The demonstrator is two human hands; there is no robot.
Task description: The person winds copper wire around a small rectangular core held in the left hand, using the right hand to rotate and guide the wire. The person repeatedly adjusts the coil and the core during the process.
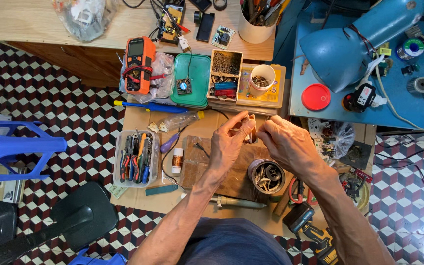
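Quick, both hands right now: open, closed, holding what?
Left hand: closed, pinching a small brown part.
Right hand: closed, fingers on the same part.

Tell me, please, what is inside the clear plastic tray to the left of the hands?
The clear plastic tray holds hand tools lying lengthwise: pliers with red and blue grips and cutters with orange handles. The tools overlap, so whatever lies beneath them is hidden.

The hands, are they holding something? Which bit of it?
Yes. Both the left hand and the right hand pinch a small brownish part between their fingertips, one on each side. It is too small to tell what it is.
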